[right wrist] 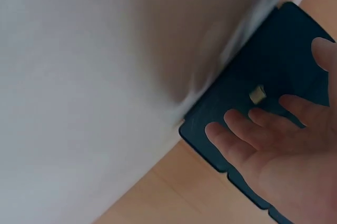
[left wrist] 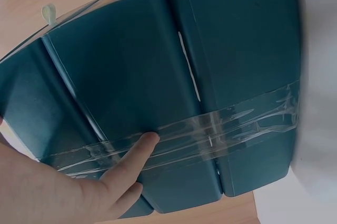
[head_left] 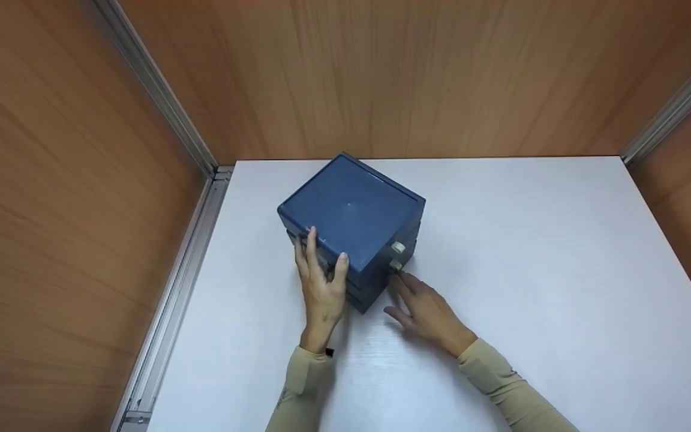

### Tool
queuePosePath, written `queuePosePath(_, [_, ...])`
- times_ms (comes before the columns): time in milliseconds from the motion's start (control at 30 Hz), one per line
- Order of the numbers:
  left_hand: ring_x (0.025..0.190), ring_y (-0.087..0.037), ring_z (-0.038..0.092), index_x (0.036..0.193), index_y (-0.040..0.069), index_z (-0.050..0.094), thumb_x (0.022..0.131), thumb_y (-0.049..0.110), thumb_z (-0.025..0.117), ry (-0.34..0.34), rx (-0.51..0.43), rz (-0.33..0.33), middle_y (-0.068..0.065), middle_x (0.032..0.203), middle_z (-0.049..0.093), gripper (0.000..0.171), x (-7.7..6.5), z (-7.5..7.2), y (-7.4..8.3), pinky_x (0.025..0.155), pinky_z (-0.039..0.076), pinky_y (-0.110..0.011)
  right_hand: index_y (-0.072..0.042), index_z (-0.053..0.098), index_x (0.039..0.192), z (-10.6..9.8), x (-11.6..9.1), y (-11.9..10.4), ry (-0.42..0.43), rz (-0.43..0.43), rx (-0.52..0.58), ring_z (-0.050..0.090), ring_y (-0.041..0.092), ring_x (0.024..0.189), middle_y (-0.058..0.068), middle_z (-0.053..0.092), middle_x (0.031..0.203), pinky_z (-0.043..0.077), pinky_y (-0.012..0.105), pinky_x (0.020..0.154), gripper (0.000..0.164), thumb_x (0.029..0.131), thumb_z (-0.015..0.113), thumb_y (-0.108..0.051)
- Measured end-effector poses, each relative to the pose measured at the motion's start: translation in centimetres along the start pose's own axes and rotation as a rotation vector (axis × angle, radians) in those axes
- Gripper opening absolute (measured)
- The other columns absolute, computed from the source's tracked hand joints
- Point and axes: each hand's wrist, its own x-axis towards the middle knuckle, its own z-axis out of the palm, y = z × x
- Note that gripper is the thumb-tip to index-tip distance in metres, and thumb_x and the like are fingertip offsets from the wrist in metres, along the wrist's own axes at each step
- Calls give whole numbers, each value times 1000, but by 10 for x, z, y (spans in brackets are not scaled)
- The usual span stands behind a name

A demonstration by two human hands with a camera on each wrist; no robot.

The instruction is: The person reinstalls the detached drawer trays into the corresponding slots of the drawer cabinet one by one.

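A dark blue stack of three box-like drawers (head_left: 348,204) stands turned cornerwise on the white table. Small cream loop tabs (head_left: 398,246) stick out from its right-facing side. My left hand (head_left: 324,294) rests on the left-facing side, fingers spread and mostly straight. In the left wrist view, a fingertip touches clear tape (left wrist: 253,121) that runs across the three sections. My right hand (head_left: 432,315) is low beside the tabbed side. In the right wrist view its fingers are extended near the lowest tab (right wrist: 257,95); whether they touch the drawer I cannot tell.
White tabletop (head_left: 537,270) extends around the stack. Wooden panels (head_left: 381,78) enclose the back and both sides, with a metal rail (head_left: 183,264) along the left edge.
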Motion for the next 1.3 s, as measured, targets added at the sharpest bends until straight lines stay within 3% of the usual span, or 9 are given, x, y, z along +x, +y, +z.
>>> queuePosePath(200, [161,-54,15,171,29,24,103,41,63,-9,-8,-28,-26,177,3,79,2,-4,0,112,39,-76,-2,59,150,-35,12,0,-124,123,167,65,39,134,22,65,146,52,54,110,58,105,67,-38])
queuePosePath(400, [166,-42,9,173,15,2,104,36,63,15,-106,-58,-20,179,2,94,0,-4,6,127,23,-68,-8,69,140,-83,25,-3,-132,185,298,71,31,127,11,74,137,55,53,107,47,107,64,-41])
queuePosePath(500, [166,-41,6,171,8,-6,103,35,65,25,-142,-85,-22,179,-1,101,-5,-3,12,129,20,-65,-11,73,134,-106,35,-4,-38,205,393,73,27,122,6,77,131,57,51,104,37,107,65,-36])
queuePosePath(600, [166,-42,4,170,6,-6,101,37,67,26,-136,-101,-23,178,-2,105,-10,-1,19,129,18,-65,-8,75,130,-123,49,-2,143,217,471,74,26,118,8,78,127,58,50,103,30,107,67,-25])
queuePosePath(700, [166,-42,4,170,5,-3,100,37,67,30,-108,-92,-23,178,-2,104,-12,1,25,129,17,-66,-2,71,135,-131,66,0,328,241,508,71,31,123,14,73,134,56,51,105,33,107,66,-17])
queuePosePath(767, [165,-43,5,171,6,-1,101,38,66,31,-81,-78,-23,178,-1,102,-13,2,28,128,18,-67,-1,65,143,-132,78,1,383,274,522,65,34,133,16,67,145,54,53,109,39,108,63,-19])
queuePosePath(900, [165,-45,9,171,5,0,104,37,64,31,-52,-60,-23,178,1,98,-14,5,29,127,20,-68,-6,49,159,-130,100,4,320,349,566,49,38,151,16,49,164,44,57,119,53,112,55,-31])
queuePosePath(1000, [164,-44,10,171,5,0,106,35,62,37,-53,-68,-24,178,2,95,-14,8,27,128,20,-67,-7,44,162,-124,114,8,244,383,626,46,38,153,18,48,165,40,54,123,57,113,51,-36])
queuePosePath(1300, [165,-44,7,172,7,0,105,36,62,27,-53,-76,-23,178,1,95,-20,9,27,129,17,-67,-9,53,157,-103,123,22,102,439,767,61,31,130,20,59,151,46,47,111,52,112,54,-33])
